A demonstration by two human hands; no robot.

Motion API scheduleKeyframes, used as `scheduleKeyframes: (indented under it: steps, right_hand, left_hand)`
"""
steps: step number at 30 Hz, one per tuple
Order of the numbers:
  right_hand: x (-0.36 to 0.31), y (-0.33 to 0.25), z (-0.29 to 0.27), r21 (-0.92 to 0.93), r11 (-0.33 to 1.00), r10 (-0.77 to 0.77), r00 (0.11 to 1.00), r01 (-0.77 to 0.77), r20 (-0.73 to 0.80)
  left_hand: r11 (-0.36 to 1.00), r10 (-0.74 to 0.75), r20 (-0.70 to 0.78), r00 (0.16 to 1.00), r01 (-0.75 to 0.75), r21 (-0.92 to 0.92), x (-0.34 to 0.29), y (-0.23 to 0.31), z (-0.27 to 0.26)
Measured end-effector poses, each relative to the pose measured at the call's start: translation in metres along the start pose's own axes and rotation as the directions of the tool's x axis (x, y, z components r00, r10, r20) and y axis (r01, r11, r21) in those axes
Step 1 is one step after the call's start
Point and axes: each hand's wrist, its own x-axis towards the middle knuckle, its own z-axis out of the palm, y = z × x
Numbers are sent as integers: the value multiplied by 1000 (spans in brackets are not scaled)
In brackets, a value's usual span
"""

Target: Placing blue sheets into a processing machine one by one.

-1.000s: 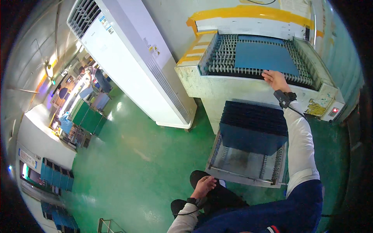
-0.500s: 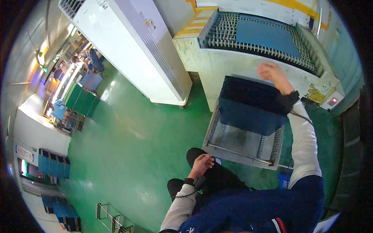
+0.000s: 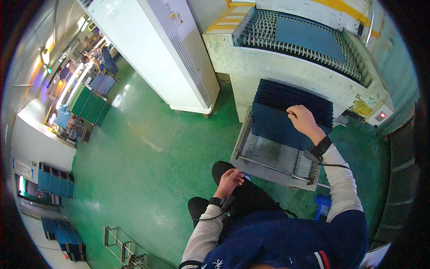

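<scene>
A stack of dark blue flat panels (image 3: 277,125) stands upright on edge in a metal slotted rack (image 3: 273,157) in front of me. My right hand (image 3: 307,122) is at the upper edge of the nearest panel, its thumb and fingers bent together over that edge. The fingertips seem to pinch it. My left hand (image 3: 229,183) hovers at my dark-trousered leg, loosely curled with a gap between thumb and fingers, and nothing shows in it. Both wrists wear a black band with a cable.
Beyond the rack stands a pale roller conveyor (image 3: 295,58) with one blue panel (image 3: 309,39) lying on its rollers. A tall white cabinet unit (image 3: 156,54) is to its left. Metal frames (image 3: 125,249) stand on the green floor at lower left; more panel stacks (image 3: 56,180) are far left.
My right hand has come down and toward me, from beside the conveyor to the nearest panel's top edge. My left hand stays by my leg. The view has shifted slightly.
</scene>
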Motion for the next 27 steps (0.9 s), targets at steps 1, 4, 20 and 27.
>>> scheduleKeyframes:
  steps: [1,4,20,27]
  right_hand:
    - [-3,1,2,-22,1000,-19,1000,19,-18]
    - [-8,0,7,-83,994,-75,996,71,-45]
    - [-14,-2,32,-320,943,133,986,-94,105]
    - [-1,39,43,-327,944,102,980,-41,169]
  left_hand:
    - [1000,2,1,1000,-2,-3,0,0,1]
    - [1000,13,13,1000,-13,-15,-1,-1,2]
    - [999,30,9,1000,-30,-40,-2,-5,-2]
    - [998,44,2,999,-44,-51,-4,-4,2]
